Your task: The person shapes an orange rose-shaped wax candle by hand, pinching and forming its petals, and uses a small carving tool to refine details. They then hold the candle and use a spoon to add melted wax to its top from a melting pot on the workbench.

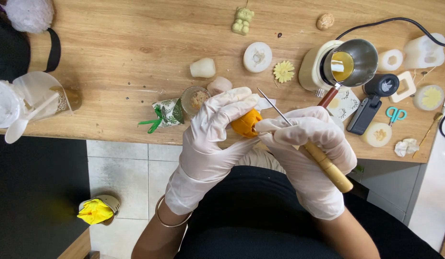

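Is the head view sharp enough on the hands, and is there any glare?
Head view: left hand, right hand and the orange piece are sharp and evenly lit; a bright reflection sits inside the metal pot; soft shadows only; the table edge bows slightly.

A melting pot (356,61) stands on the table (112,38), right of the flower-shaped piece (284,71).
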